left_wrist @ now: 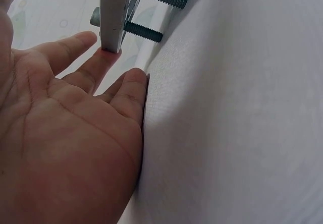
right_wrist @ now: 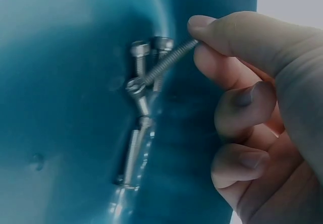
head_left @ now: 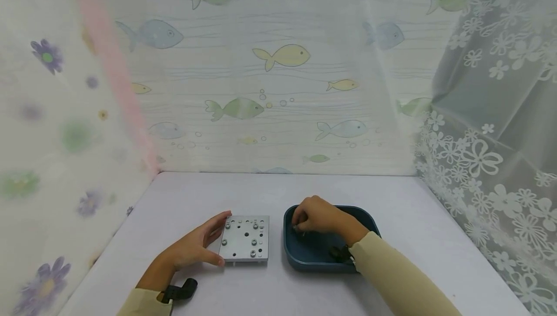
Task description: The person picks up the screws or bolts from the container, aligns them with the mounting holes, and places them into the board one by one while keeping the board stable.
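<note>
Screw (right_wrist: 169, 61) pinched, wrist view only

A pale grey tabletop (head_left: 278, 190) fills the lower middle of the head view. Behind the tabletop hangs a white curtain printed with pastel fish (head_left: 270, 88). To its left hangs a blurred sheet with purple flowers (head_left: 48, 57); to its right, translucent white floral lace (head_left: 491, 156).

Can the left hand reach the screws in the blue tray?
Probably not right now: the left hand holds the grey metal plate, which lies between it and the dark blue plastic tray, where the right hand already pinches one.
</note>
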The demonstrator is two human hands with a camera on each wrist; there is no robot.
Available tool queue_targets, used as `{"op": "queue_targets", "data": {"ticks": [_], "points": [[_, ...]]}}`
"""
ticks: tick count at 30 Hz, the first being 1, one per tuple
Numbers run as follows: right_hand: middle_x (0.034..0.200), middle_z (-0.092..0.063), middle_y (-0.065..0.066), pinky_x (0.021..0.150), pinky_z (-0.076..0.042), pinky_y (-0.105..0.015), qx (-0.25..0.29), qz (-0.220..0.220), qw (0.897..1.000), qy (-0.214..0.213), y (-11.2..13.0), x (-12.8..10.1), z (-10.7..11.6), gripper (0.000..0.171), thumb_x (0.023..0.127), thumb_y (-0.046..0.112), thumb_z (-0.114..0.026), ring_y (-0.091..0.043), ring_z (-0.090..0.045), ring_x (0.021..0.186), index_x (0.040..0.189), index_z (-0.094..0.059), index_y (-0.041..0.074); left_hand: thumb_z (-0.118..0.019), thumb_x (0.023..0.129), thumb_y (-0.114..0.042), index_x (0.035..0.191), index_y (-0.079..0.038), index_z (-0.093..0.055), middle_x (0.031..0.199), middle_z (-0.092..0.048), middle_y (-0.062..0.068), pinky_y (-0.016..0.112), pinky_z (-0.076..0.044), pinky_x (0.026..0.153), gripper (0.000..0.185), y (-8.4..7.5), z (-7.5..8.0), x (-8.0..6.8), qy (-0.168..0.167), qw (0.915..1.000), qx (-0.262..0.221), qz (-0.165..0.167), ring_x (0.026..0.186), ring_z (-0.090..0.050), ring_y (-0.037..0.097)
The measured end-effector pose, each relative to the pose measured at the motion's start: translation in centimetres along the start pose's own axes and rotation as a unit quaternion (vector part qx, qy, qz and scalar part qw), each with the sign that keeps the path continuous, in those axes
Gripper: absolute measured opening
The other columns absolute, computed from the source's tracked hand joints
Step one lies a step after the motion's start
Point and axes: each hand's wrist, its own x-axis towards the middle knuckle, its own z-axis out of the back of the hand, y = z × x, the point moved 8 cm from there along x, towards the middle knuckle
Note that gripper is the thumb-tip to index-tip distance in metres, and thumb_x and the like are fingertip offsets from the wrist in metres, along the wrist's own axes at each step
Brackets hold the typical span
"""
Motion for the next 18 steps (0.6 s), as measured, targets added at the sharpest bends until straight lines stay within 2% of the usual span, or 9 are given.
{"op": "queue_targets", "data": {"ticks": [12, 18], "points": [[0.082, -0.074, 0.012, 0.067, -0.059, -0.025, 0.016, 0.019, 0.999, -0.039, 1.2, -1.0, 1.6, 0.011, 0.094, 0.015, -0.073, -0.005, -0.068, 0.072, 0.102, -0.08, 0.018, -0.095, 0.064, -0.005, 0.167, -0.02, -0.017, 0.174, -0.012, 0.008, 0.039, -0.016, 0.129, 0.13, 0.0, 0.0, 0.0, 0.001, 1.0, -0.01, 0.002, 0.162, -0.012, 0.032], [0.079, -0.072, 0.013, 0.067, -0.058, -0.026, 0.029, 0.024, 0.997, -0.061, 1.9, -1.8, 2.4, 0.009, 0.094, 0.02, -0.076, -0.006, -0.066, 0.073, 0.102, -0.08, 0.02, -0.096, 0.063, -0.006, 0.166, -0.021, -0.02, 0.174, -0.015, 0.008, 0.04, -0.017, 0.129, 0.129, 0.1, 0.3, 0.2, -0.007, 0.9999, -0.006, 0.004, 0.161, -0.013, 0.032]]}}
